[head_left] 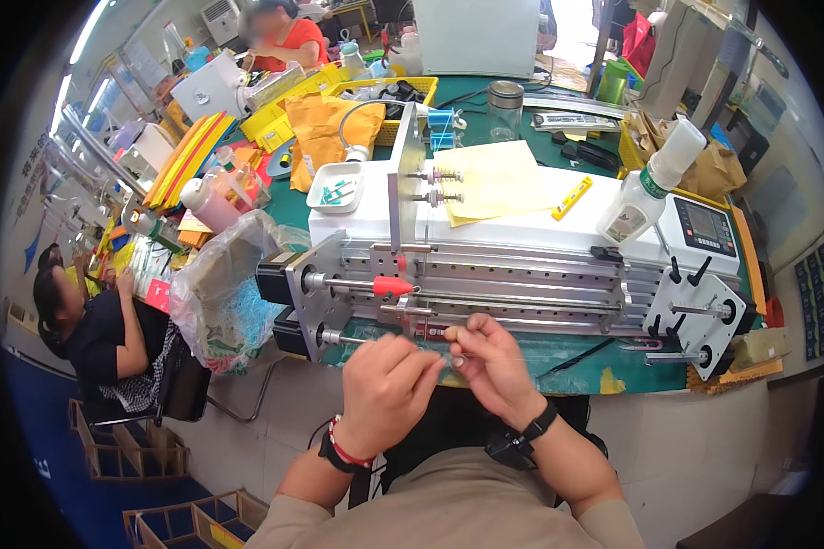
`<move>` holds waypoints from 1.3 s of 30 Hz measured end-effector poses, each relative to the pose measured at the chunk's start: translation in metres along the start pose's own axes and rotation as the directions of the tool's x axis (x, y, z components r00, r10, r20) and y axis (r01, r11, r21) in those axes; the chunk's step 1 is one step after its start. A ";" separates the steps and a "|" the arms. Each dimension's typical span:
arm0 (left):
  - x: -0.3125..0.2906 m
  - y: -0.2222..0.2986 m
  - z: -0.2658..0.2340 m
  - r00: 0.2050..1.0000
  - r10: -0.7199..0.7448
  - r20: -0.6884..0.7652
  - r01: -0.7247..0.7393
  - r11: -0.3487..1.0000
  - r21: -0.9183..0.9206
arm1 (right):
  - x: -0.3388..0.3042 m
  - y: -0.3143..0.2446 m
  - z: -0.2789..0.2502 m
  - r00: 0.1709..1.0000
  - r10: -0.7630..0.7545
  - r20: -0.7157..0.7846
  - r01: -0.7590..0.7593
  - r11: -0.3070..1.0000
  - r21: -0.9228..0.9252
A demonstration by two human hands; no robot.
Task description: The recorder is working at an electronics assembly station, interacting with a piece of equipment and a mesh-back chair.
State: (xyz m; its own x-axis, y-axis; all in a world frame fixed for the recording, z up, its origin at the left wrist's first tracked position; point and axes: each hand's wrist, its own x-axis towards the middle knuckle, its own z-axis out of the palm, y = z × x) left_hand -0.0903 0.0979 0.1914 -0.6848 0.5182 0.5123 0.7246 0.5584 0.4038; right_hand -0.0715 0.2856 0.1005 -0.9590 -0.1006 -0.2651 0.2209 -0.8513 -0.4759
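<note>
My left hand [386,389] and my right hand [494,364] are close together at the front edge of the bench, fingertips pinched. A fine, pale thread seems to run between them; it is almost too thin to see. Just beyond the hands lies a long winding machine [522,291] with metal rails and spindles. One spindle carries a red pointed tip [393,286], and a lower spindle [343,339] ends near my left hand. An upright metal plate [405,183] stands above the rails, bearing blue spools [442,119] and small guide wheels.
On the machine's white cover are a white glue bottle [630,209], yellow paper [485,178] and a small yellow level [572,199]. A white dish [336,188] and a plastic bag of blue strands [238,306] sit at left. A black rod [577,358] lies right. Two people sit nearby.
</note>
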 end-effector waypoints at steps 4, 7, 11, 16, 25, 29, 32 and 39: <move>-0.057 -0.006 0.022 0.955 -0.209 -0.212 0.177 0.971 -0.163 | -0.036 -0.010 -0.009 0.999 0.029 0.027 -0.023 0.977 -0.213; -0.056 -0.015 0.021 0.922 -0.252 -0.293 0.249 0.967 -0.049 | -0.064 -0.020 -0.029 0.997 0.045 0.060 -0.025 0.955 -0.297; -0.035 -0.024 0.007 0.920 -0.262 -0.291 0.260 0.964 -0.046 | -0.123 -0.041 -0.053 0.991 -0.109 0.082 0.136 0.842 -0.522; -0.009 -0.015 0.008 0.988 0.030 -0.152 0.001 0.980 0.199 | -0.229 -0.095 -0.086 0.677 -0.730 -0.096 0.408 0.481 -0.776; -0.036 -0.041 0.012 0.990 0.112 -0.085 -0.095 0.978 0.188 | -0.327 -0.259 -0.199 -0.003 -0.941 0.338 -0.288 -0.323 -0.902; -0.023 -0.013 0.015 0.978 0.174 -0.114 -0.150 0.970 0.194 | -0.357 -0.305 -0.236 -0.010 -0.884 0.468 -0.419 -0.421 -0.805; -0.035 -0.018 0.021 0.951 0.243 -0.193 -0.213 0.964 0.161 | -0.375 -0.330 -0.261 0.021 -0.939 0.344 -0.423 -0.320 -0.848; -0.039 0.028 0.061 0.909 0.406 0.093 -0.408 0.913 0.007 | -0.378 -0.360 -0.294 0.124 -0.949 0.289 -0.373 -0.314 -0.873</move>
State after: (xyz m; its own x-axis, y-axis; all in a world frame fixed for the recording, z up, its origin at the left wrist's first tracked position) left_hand -0.0480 0.1332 0.1368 -0.3358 0.7582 0.5590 0.9405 0.3025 0.1546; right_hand 0.2636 0.7813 0.1257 -0.3796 0.6471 0.6612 0.4431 0.7546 -0.4840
